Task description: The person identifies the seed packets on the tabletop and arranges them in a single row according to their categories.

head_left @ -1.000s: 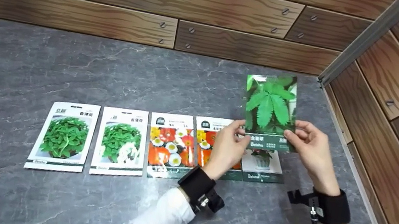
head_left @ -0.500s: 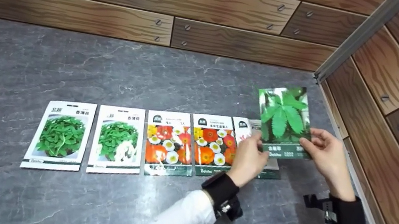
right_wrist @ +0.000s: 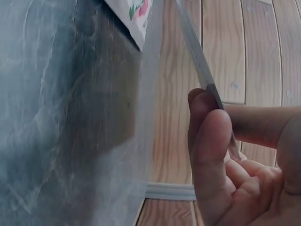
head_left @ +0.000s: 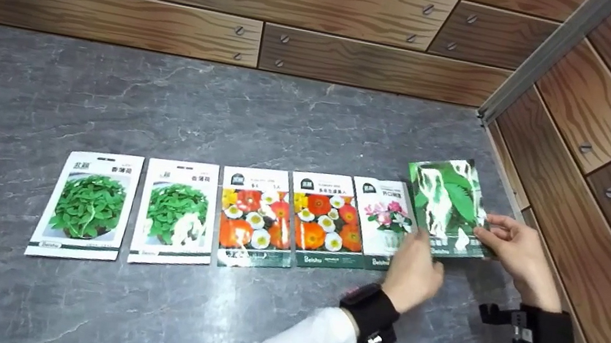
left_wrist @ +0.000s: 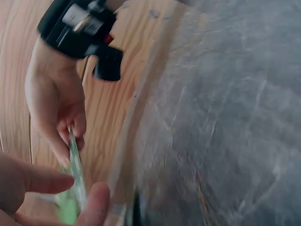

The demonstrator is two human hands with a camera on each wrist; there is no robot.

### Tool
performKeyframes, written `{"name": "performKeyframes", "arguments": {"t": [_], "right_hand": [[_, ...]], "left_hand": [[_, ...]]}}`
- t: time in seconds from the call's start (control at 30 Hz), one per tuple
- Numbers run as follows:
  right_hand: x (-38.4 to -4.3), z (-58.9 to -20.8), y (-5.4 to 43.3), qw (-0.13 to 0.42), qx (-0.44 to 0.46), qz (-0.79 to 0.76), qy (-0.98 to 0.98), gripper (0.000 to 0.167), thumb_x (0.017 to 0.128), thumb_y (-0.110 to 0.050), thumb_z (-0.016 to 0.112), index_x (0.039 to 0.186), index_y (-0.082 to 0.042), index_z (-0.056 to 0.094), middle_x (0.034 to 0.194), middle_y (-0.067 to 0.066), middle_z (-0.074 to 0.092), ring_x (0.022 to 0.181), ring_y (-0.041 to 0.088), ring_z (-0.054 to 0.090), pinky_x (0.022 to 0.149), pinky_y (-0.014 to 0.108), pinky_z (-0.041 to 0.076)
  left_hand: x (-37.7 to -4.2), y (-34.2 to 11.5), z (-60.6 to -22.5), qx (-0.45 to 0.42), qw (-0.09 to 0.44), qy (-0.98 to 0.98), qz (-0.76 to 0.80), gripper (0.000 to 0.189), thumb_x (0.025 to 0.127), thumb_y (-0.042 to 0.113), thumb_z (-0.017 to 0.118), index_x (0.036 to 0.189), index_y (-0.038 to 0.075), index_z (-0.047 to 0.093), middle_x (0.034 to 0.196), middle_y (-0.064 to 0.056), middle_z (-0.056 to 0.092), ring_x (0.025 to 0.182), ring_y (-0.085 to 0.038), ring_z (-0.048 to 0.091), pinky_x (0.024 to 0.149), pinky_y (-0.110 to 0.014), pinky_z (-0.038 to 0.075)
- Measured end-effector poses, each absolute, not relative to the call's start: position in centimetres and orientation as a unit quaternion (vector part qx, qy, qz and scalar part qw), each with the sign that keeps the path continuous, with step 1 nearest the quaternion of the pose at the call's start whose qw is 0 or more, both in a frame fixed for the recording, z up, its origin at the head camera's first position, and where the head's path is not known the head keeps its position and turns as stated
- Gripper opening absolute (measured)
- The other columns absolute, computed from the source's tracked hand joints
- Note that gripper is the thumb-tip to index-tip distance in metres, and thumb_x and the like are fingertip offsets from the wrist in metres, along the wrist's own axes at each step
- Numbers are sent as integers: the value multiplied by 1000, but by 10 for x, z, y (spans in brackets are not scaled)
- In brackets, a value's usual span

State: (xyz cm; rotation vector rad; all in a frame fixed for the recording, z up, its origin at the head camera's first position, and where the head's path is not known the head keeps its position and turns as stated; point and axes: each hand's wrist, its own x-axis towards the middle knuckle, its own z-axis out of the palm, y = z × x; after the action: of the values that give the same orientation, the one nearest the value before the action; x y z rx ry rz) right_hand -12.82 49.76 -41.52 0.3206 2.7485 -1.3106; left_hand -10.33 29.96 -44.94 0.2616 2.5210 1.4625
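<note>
A green leaf-pictured seed packet [head_left: 446,204] is tilted above the table at the right end of a row of packets. My right hand [head_left: 521,257] pinches its lower right corner; in the right wrist view, thumb [right_wrist: 214,136] and fingers hold the thin packet edge-on. By the lower left corner is my left hand [head_left: 415,270]. Its finger and thumb [left_wrist: 98,202] stand parted around the packet [left_wrist: 77,176] in the left wrist view; whether they touch it is unclear. Beside it lies a pink-flower seed packet [head_left: 383,209], its lower part partly covered by the left hand.
Two orange-and-white flower packets [head_left: 325,218] and two green mint-like packets [head_left: 89,203] continue the row leftward on the grey marbled table [head_left: 199,104]. Wood-patterned walls [head_left: 604,203] stand at the back and close on the right.
Both hands have moved right and toward the table with the leaf packet, which is lower now. The pink-flower packet has come into view. The left finger and thumb have parted.
</note>
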Motion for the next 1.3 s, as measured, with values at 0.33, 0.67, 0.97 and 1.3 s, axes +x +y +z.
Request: {"name": "performKeyframes", "arguments": {"t": [0.33,0.67,0.97,1.3], "right_hand": [[-125,-417,517,97,132,-506,847,42,106,-15,62,140,5,49,82,-25,71,71,-5,66,64,20,60],[-125,-417,520,107,141,-533,827,45,105,-12,60,141,12,45,82,-22,72,71,-3,68,64,18,60],[-130,-417,519,99,110,-301,942,61,103,-25,65,140,21,51,108,32,75,80,6,68,66,21,56],[-139,-424,504,64,99,-176,977,47,96,-27,72,115,16,69,110,36,72,93,49,70,76,49,58]], "left_hand": [[-91,300,-436,238,-13,955,178,44,93,28,77,135,15,71,158,-7,52,129,-10,61,89,-12,58],[-110,301,-439,306,-90,942,103,17,94,18,74,101,30,82,101,11,77,89,-5,69,70,-21,60],[-109,313,-446,348,-119,928,62,16,96,24,71,92,37,80,92,19,79,79,0,73,64,-19,58],[-108,326,-454,336,-127,933,18,17,97,30,69,97,43,80,95,23,78,79,2,71,68,-22,58]]}}
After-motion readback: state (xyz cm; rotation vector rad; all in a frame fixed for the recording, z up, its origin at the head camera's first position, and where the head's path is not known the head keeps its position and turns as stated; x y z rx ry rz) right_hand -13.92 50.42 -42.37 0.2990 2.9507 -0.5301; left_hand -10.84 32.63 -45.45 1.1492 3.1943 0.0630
